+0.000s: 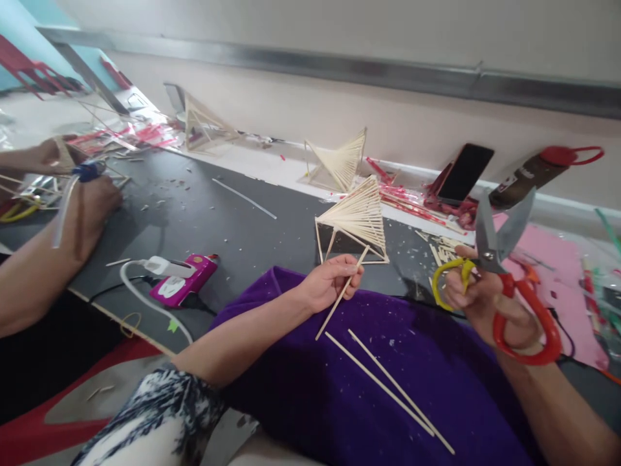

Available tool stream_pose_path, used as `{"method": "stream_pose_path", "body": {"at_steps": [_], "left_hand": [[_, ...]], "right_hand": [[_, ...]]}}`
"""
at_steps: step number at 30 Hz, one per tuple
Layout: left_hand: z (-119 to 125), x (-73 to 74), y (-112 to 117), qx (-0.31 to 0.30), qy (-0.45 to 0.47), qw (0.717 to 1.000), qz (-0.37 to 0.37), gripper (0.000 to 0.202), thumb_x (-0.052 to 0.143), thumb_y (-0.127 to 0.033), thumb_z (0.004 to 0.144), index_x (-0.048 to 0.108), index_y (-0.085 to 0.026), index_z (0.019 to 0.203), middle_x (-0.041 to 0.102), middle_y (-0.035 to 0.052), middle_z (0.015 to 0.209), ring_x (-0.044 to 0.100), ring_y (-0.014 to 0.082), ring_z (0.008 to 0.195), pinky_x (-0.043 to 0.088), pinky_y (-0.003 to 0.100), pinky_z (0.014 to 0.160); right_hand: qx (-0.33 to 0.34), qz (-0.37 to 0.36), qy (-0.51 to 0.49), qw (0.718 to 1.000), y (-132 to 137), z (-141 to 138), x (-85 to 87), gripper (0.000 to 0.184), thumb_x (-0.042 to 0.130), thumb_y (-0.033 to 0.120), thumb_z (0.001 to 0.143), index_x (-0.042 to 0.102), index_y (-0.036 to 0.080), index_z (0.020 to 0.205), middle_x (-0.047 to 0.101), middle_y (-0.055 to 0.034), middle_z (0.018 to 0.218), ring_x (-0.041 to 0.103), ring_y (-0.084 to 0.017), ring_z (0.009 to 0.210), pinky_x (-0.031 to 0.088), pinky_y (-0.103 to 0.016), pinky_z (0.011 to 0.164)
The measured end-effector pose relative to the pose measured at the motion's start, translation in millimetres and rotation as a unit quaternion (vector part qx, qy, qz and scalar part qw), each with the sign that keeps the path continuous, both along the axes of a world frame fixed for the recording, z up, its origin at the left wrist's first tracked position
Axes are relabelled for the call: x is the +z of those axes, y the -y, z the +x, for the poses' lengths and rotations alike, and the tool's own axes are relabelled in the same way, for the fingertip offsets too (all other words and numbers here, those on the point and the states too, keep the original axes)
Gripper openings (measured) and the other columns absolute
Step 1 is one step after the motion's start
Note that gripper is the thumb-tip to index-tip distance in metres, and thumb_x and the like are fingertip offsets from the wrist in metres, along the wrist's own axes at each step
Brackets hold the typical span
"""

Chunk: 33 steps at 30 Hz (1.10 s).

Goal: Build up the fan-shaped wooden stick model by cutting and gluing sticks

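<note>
My left hand (334,283) pinches a thin wooden stick (332,316), slanted over the purple cloth (291,375) on my lap. On the right, my right hand (490,307) grips scissors (492,255) with one yellow and one red handle; their blades point up and stand apart. Two loose wooden sticks (383,383) lie side by side on the cloth. Just beyond my left hand, a twisted stick model (356,220) with a fan of close-set sticks stands on the dark table (262,239).
Behind it stands a second stick model (339,162); a third (204,129) is farther left. A phone (466,171) leans near a bottle (528,171). Short stick pieces (441,249) lie by the scissors. A magenta power strip (187,281) sits left; a co-worker's hands (94,188) work beyond it.
</note>
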<state>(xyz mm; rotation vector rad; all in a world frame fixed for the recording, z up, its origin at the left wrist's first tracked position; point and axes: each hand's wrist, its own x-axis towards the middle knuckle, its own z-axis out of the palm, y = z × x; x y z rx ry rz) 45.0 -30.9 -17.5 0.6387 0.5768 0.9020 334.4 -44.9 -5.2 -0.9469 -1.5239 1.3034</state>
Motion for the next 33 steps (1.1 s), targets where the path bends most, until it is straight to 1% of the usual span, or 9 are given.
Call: {"method": "stream_pose_path", "body": {"at_steps": [3, 5, 7, 9, 12, 18, 25, 29, 33], "left_hand": [[8, 26.2, 8, 0.010, 0.001, 1.000, 0.025, 0.015, 0.069, -0.023, 0.066, 0.059, -0.014, 0.073, 0.056, -0.0013, 0.055, 0.051, 0.0084, 0.046, 0.037, 0.019, 0.043], [14, 42.5, 13, 0.024, -0.009, 0.999, 0.043, 0.016, 0.070, -0.024, 0.066, 0.060, -0.014, 0.075, 0.058, -0.0014, 0.057, 0.052, 0.0085, 0.047, 0.038, 0.019, 0.043], [19, 53.5, 18, 0.044, -0.037, 0.997, 0.055, 0.016, 0.070, -0.024, 0.066, 0.062, -0.014, 0.075, 0.058, -0.0016, 0.057, 0.051, 0.0073, 0.043, 0.034, 0.017, 0.039], [22, 57.4, 22, 0.069, -0.065, 0.994, 0.056, 0.016, 0.070, -0.024, 0.066, 0.062, -0.014, 0.075, 0.058, -0.0019, 0.056, 0.048, 0.0050, 0.039, 0.026, 0.015, 0.035], [20, 53.3, 25, 0.118, -0.076, 0.989, 0.044, 0.013, 0.069, -0.021, 0.065, 0.063, -0.014, 0.073, 0.057, -0.0027, 0.054, 0.042, 0.0022, 0.036, 0.019, 0.014, 0.033], [6, 40.0, 25, 0.167, -0.104, 0.980, 0.021, 0.012, 0.068, -0.021, 0.065, 0.063, -0.013, 0.071, 0.057, -0.0021, 0.050, 0.038, 0.0013, 0.034, 0.016, 0.014, 0.033], [1, 33.2, 23, 0.153, -0.111, 0.982, 0.007, 0.014, 0.067, -0.024, 0.065, 0.060, -0.012, 0.067, 0.060, 0.0004, 0.051, 0.037, 0.0014, 0.033, 0.015, 0.014, 0.033], [4, 32.2, 27, 0.139, -0.127, 0.982, 0.012, 0.017, 0.068, -0.026, 0.065, 0.058, -0.013, 0.065, 0.059, -0.0002, 0.054, 0.038, 0.0014, 0.036, 0.016, 0.013, 0.034], [8, 29.2, 32, 0.136, -0.158, 0.976, 0.062, 0.016, 0.070, -0.025, 0.064, 0.059, -0.012, 0.063, 0.051, -0.0036, 0.050, 0.034, 0.0013, 0.037, 0.017, 0.014, 0.036]], "right_hand": [[0.005, -0.003, -0.041, 0.999, 12, -10, 15.2, 0.052, 0.057, 0.051, 0.073, 0.051, 0.029, 0.120, 0.044, -0.0010, 0.074, 0.041, -0.015, 0.060, 0.038, -0.030, 0.055], [0.003, 0.001, -0.020, 1.000, 19, -15, 23.3, 0.059, 0.062, 0.048, 0.072, 0.045, 0.030, 0.126, 0.043, 0.0001, 0.073, 0.039, -0.015, 0.061, 0.036, -0.029, 0.055], [0.000, -0.007, 0.005, 1.000, 24, -17, 28.9, 0.065, 0.066, 0.045, 0.071, 0.041, 0.030, 0.129, 0.044, 0.0003, 0.075, 0.038, -0.014, 0.063, 0.035, -0.026, 0.054], [0.015, -0.019, 0.031, 0.999, 28, -17, 31.9, 0.068, 0.068, 0.044, 0.070, 0.040, 0.030, 0.130, 0.044, -0.0002, 0.081, 0.038, -0.014, 0.065, 0.034, -0.024, 0.052], [0.056, -0.025, 0.094, 0.994, 31, -16, 31.6, 0.066, 0.067, 0.038, 0.073, 0.037, 0.031, 0.131, 0.045, -0.0012, 0.089, 0.043, -0.014, 0.071, 0.036, -0.022, 0.054], [0.094, 0.038, 0.212, 0.972, 35, -26, 18.8, 0.066, 0.063, 0.030, 0.076, 0.035, 0.028, 0.135, 0.054, -0.0014, 0.089, 0.052, -0.017, 0.077, 0.045, -0.025, 0.067], [0.096, 0.081, 0.338, 0.933, 40, -41, 12.3, 0.071, 0.061, 0.027, 0.075, 0.030, 0.025, 0.138, 0.061, -0.0058, 0.105, 0.058, -0.024, 0.095, 0.047, -0.033, 0.078], [0.103, 0.088, 0.357, 0.924, 42, -42, 11.0, 0.070, 0.060, 0.028, 0.076, 0.027, 0.026, 0.138, 0.060, -0.0058, 0.101, 0.058, -0.026, 0.096, 0.048, -0.035, 0.076], [0.116, 0.096, 0.365, 0.919, 44, -43, 10.6, 0.071, 0.060, 0.030, 0.077, 0.024, 0.029, 0.138, 0.056, -0.0058, 0.108, 0.057, -0.023, 0.088, 0.047, -0.033, 0.072]]}}
